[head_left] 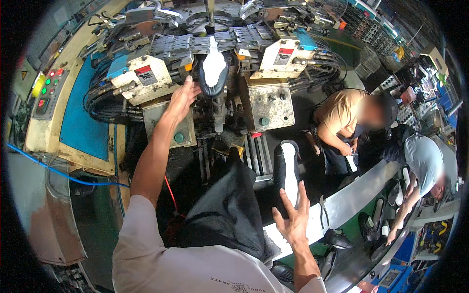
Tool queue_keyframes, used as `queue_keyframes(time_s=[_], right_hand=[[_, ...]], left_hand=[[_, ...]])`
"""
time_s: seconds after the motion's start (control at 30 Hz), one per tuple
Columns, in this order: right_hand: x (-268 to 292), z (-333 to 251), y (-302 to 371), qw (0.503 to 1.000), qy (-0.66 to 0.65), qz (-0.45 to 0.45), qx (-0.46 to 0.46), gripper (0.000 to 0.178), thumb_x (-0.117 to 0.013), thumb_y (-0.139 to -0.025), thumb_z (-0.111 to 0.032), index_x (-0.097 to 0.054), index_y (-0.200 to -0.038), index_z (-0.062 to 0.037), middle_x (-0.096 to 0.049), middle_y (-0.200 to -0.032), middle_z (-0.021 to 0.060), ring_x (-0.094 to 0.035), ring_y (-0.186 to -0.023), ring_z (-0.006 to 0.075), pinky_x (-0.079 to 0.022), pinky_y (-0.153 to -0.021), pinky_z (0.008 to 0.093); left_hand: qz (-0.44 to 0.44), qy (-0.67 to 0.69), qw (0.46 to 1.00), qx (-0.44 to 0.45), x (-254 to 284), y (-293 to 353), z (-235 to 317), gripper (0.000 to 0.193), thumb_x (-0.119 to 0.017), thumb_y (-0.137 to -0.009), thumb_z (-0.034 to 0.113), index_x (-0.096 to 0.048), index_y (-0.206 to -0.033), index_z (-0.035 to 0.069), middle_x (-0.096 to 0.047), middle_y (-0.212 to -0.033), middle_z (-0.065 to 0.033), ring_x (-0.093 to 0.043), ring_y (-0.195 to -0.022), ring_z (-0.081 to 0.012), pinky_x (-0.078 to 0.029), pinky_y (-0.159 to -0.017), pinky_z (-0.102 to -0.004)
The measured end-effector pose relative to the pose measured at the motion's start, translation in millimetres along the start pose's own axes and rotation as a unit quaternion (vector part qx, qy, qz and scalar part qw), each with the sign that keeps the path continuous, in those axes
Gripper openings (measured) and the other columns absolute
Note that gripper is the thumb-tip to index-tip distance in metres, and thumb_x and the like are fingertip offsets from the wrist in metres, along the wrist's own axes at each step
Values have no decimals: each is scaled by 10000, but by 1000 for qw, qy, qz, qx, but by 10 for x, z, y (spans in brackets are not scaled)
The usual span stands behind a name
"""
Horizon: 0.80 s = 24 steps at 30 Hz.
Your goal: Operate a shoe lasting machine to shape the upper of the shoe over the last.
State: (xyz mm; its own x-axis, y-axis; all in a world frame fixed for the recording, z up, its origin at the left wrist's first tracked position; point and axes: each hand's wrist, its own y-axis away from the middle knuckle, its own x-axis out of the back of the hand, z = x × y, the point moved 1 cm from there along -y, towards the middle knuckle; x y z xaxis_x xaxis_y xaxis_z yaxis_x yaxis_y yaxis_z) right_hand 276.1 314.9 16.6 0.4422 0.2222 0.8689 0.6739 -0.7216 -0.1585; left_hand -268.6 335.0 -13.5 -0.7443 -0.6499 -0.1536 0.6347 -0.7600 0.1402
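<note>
A black shoe upper point(207, 81) with a white sole-shaped bottom facing up sits in the middle of a shoe-lasting machine point(163, 45). Beside its left edge is my left hand point(185, 96), fingers stretched out and nothing visible in them. A second black shoe upper point(289, 163), also with a white bottom, stands out to the right of my knees. My right hand point(294, 217) has its fingers spread over this shoe's near end, which they partly hide. Whether the fingertips press on it, I cannot tell.
A metal bench point(349, 195) runs to the right, with several black shoes point(337, 239) beyond it. Two co-workers point(342, 115) point(425, 156) handle shoes there. At left stand a control panel point(49, 93) and a blue hose point(63, 171). A red button point(256, 135) juts below the machine.
</note>
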Motion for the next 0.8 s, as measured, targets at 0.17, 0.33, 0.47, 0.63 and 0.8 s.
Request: queue_keyframes(time_s=[0.17, 0.33, 0.47, 0.63, 0.8], right_hand=[[125, -76, -345, 999, 25, 27, 31, 708, -889, -838, -203, -697, -1516, -260, -292, -1742, 340, -500, -1422, 542, -482, -1151, 596], [99, -378, -926, 996, 31, 37, 79, 692, -892, -851, -242, -698, -1512, -300, -302, -1743, 329, -520, -1400, 541, -532, -1118, 580], [4, -687, -1499, 990, 32, 28, 134, 700, -876, -875, -276, -664, -1540, -331, -285, -1745, 326, -517, -1364, 578, -541, -1107, 607], [-253, -1101, -2283, 976, 36, 48, 208, 738, -853, -892, -266, -607, -1582, -358, -262, -1742, 325, -522, -1300, 608, -542, -1100, 628], [-756, -1439, -2893, 974, 49, 60, 213, 737, -825, -921, -273, -579, -1611, -362, -256, -1754, 308, -507, -1360, 568, -537, -1112, 607]], left_hand=[[-36, 195, 977, 77, -289, -249, -38, 722, -607, -1083, 669, -612, -1517, 92, -717, -1430, -33, -685, -1285, -237, -508, -1138, -427], [-123, 187, 975, -2, -486, -187, -4, 513, -658, -1115, 317, -566, -1560, 79, -687, -1468, -107, -675, -1301, -222, -552, -1111, -392], [-108, 153, 981, -45, -429, 277, 56, 620, -571, -1135, 280, -410, -1674, 19, -631, -1537, -146, -654, -1359, -234, -515, -1181, -390], [-160, 187, 964, -104, -75, 1255, 174, 827, -577, -1046, 309, -261, -1739, -13, -532, -1631, -202, -615, -1419, -309, -502, -1205, -432], [-6, 186, 982, -27, 235, 2392, -17, 1039, -719, -866, 493, -347, -1678, -38, -627, -1495, -227, -701, -1292, -336, -569, -1126, -431]])
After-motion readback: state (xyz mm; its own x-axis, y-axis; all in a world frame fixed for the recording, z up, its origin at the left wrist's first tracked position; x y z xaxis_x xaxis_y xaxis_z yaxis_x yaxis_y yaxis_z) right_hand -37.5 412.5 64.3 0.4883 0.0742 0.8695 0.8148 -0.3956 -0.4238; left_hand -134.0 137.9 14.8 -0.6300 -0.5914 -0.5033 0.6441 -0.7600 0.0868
